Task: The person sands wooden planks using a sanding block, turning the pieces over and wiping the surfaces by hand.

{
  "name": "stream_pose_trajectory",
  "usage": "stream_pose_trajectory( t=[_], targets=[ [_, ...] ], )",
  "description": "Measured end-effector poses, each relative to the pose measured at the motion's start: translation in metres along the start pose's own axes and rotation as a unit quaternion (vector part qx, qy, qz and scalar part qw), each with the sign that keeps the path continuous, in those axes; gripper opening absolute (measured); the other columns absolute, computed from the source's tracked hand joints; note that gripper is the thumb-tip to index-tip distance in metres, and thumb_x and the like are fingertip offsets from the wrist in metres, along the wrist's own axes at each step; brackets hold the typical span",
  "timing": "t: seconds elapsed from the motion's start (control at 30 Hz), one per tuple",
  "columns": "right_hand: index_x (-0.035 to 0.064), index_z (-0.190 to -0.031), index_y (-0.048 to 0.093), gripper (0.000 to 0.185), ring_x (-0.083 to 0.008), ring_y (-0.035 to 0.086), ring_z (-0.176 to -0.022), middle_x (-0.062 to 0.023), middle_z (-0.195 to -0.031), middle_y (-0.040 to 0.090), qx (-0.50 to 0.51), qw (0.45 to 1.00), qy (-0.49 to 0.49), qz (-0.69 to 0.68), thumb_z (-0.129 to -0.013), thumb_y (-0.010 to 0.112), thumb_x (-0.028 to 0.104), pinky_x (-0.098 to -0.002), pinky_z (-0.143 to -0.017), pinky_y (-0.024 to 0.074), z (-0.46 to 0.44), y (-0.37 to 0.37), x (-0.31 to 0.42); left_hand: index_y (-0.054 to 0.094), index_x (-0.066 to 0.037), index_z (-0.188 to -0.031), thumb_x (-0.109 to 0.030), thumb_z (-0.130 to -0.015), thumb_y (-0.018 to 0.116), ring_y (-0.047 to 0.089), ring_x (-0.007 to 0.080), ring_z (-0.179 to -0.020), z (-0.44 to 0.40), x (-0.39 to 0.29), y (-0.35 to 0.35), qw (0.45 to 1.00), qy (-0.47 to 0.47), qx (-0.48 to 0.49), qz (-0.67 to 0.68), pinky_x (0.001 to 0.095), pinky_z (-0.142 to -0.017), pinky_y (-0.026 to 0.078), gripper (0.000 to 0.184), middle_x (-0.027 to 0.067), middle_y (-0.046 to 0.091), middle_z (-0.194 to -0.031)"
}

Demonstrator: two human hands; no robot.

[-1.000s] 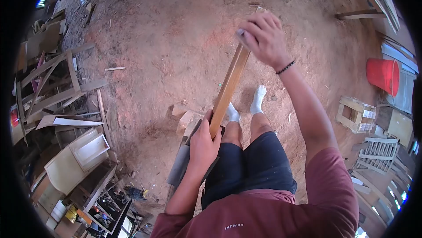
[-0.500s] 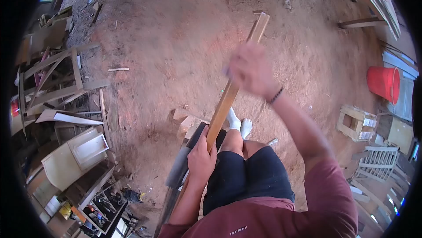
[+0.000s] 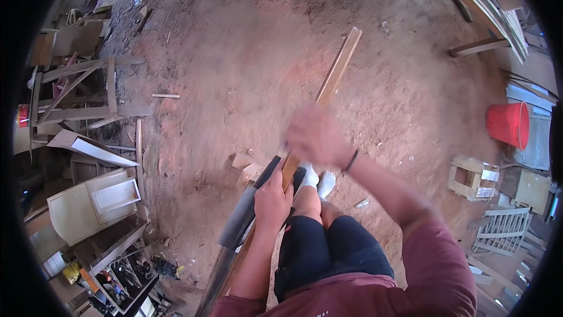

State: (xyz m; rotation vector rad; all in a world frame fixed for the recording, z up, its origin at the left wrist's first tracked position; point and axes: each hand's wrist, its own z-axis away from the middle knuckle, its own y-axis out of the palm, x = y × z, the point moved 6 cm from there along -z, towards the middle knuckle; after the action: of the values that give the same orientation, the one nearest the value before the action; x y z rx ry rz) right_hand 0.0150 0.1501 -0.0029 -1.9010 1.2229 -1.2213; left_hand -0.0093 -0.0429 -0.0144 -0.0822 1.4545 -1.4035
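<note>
A long brown wooden strip (image 3: pixel 339 70) slants up and away from my body, its far end over the dirt floor. My left hand (image 3: pixel 271 204) is closed around the strip near its close end, beside a dark grey padded-looking support (image 3: pixel 239 223). My right hand (image 3: pixel 319 136), smeared by motion, lies over the strip just beyond my left hand. Its fingers look curled, with a small dark bit at the fingertips that I cannot make out. The strip's surface under this hand is hidden.
Wood blocks (image 3: pixel 251 170) lie on the floor beside the support, near my feet (image 3: pixel 326 185). Scrap frames (image 3: pixel 111 85) and a pale drawer-like panel (image 3: pixel 116 196) pile up at left. A red bucket (image 3: pixel 507 125), a wooden crate (image 3: pixel 474 177) and a slatted piece (image 3: pixel 503 232) are at right.
My right hand has slid along the strip toward my body, close to my left hand. My left hand keeps its grip. The view has shifted slightly.
</note>
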Motion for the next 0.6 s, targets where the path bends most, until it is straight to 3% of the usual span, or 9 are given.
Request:
stream_pose_trajectory(
  t=[0.07,0.13,0.23,0.27,0.33,0.37,0.43,0.53,0.6],
  targets=[
    [0.0199,-0.109,0.076,0.023,-0.03,0.065,-0.12,-0.0061,-0.111,0.068,-0.004,0.998,-0.044,-0.033,-0.087,0.075,0.028,-0.0484,-0.11,0.0514,0.005,0.001,0.02,0.062,-0.007,-0.144,-0.018,-0.1,0.073,0.074,0.046,-0.105,0.0,0.009,0.008,0.998,-0.042,0.045,-0.025,0.0543,-0.085,0.06,0.046,0.0245,0.077,-0.116],
    [0.0206,-0.103,0.071,0.022,-0.0294,0.063,-0.103,-0.0048,-0.101,0.061,0.011,0.995,-0.07,-0.069,-0.085,0.077,0.032,-0.0526,-0.101,0.0501,0.0,-0.005,-0.003,0.063,-0.006,-0.143,-0.019,-0.101,0.073,0.073,0.0468,-0.104,-0.004,0.003,0.004,1.0,-0.01,0.019,0.0,0.055,-0.084,0.059,0.045,0.0256,0.077,-0.115],
    [0.018,-0.095,0.072,0.011,-0.0288,0.062,-0.104,-0.004,-0.101,0.064,-0.027,0.989,0.127,0.071,-0.088,0.075,0.026,-0.0474,-0.092,0.0499,-0.019,-0.032,-0.113,0.061,-0.004,-0.144,-0.019,-0.101,0.072,0.074,0.0469,-0.1,-0.006,0.003,0.003,1.0,0.027,-0.002,0.008,0.0557,-0.083,0.06,0.047,0.0258,0.077,-0.113],
    [0.018,-0.095,0.072,0.011,-0.0288,0.062,-0.104,-0.004,-0.101,0.064,-0.025,0.989,0.129,0.068,-0.088,0.075,0.026,-0.0474,-0.092,0.0499,-0.017,-0.03,-0.108,0.058,-0.004,-0.146,-0.019,-0.101,0.07,0.075,0.0462,-0.097,-0.004,0.002,0.004,0.999,0.036,0.005,-0.006,0.0558,-0.082,0.061,0.049,0.0249,0.077,-0.112],
    [0.0157,-0.101,0.072,0.013,-0.0323,0.063,-0.108,-0.0061,-0.113,0.066,-0.114,0.983,0.094,0.109,-0.089,0.073,0.02,-0.0522,-0.095,0.0498,-0.019,-0.034,-0.091,0.061,-0.004,-0.143,-0.019,-0.101,0.071,0.074,0.0473,-0.1,-0.004,-0.001,-0.001,1.0,0.022,0.005,0.004,0.0562,-0.083,0.06,0.046,0.0269,0.077,-0.111],
    [0.0178,-0.103,0.072,0.015,-0.0312,0.064,-0.113,-0.0057,-0.112,0.066,-0.019,0.994,0.097,0.046,-0.088,0.074,0.023,-0.0534,-0.104,0.0504,-0.008,-0.017,-0.066,0.065,-0.003,-0.139,-0.019,-0.101,0.073,0.073,0.0484,-0.103,-0.004,-0.003,-0.002,1.0,0.005,-0.001,0.02,0.0566,-0.084,0.059,0.043,0.0289,0.076,-0.111],
    [0.0203,-0.104,0.073,0.018,-0.0308,0.065,-0.118,-0.0057,-0.112,0.065,0.051,0.998,-0.008,-0.018,-0.087,0.075,0.026,-0.0545,-0.116,0.0478,0.006,0.003,0.013,0.065,-0.003,-0.14,-0.019,-0.1,0.073,0.073,0.0482,-0.103,-0.004,0.003,0.003,1.0,-0.015,0.021,0.009,0.0565,-0.084,0.059,0.043,0.0288,0.076,-0.112],
    [0.023,-0.103,0.073,0.019,-0.0302,0.064,-0.122,-0.0055,-0.111,0.065,0.056,0.997,-0.046,-0.035,-0.086,0.077,0.029,-0.0547,-0.126,0.0418,0.01,0.004,0.003,0.065,-0.003,-0.139,-0.019,-0.1,0.074,0.073,0.0482,-0.102,-0.006,0.004,0.005,1.0,-0.022,0.019,0.006,0.0569,-0.084,0.059,0.043,0.0286,0.076,-0.111],
    [0.0217,-0.101,0.075,0.011,-0.0281,0.063,-0.114,-0.0053,-0.108,0.066,-0.002,0.998,0.056,0.014,-0.092,0.073,0.026,-0.051,-0.111,0.0465,-0.012,-0.019,-0.078,0.065,-0.003,-0.139,-0.019,-0.099,0.074,0.073,0.0484,-0.102,-0.004,0.002,0.003,1.0,-0.01,0.004,0.011,0.0574,-0.084,0.058,0.043,0.0283,0.077,-0.11]
  ],
)
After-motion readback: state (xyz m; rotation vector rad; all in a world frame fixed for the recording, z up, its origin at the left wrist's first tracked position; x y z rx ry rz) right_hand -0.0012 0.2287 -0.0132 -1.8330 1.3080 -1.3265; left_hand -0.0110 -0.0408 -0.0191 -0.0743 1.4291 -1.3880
